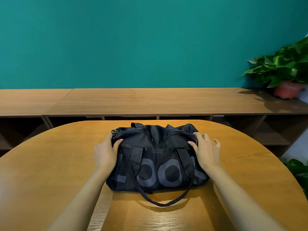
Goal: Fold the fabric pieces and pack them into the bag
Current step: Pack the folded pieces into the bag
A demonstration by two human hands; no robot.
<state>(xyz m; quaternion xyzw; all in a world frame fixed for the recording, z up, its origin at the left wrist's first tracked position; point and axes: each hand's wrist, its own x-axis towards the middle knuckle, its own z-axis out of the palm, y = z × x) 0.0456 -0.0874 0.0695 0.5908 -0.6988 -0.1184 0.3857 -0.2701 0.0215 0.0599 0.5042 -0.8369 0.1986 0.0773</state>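
Here, two bare forearms reach in from the near edge of the table (50, 164). Just past them a strap (160, 203) loops off the bag (156, 164) onto the wood toward the near edge. The bag, black with large grey letters, sits in the middle of the table, nearer its far edge, zip closed along the top. The left hand (105, 153) clasps the bag's left end, thumb on top and fingers around the end. The right hand (205, 151) lies on the right end, thumb by the zip pull, fingers spread. Beyond the far edge runs a shelf (150, 100) with a plant (283, 67) at its right end, against a teal wall (133, 39).
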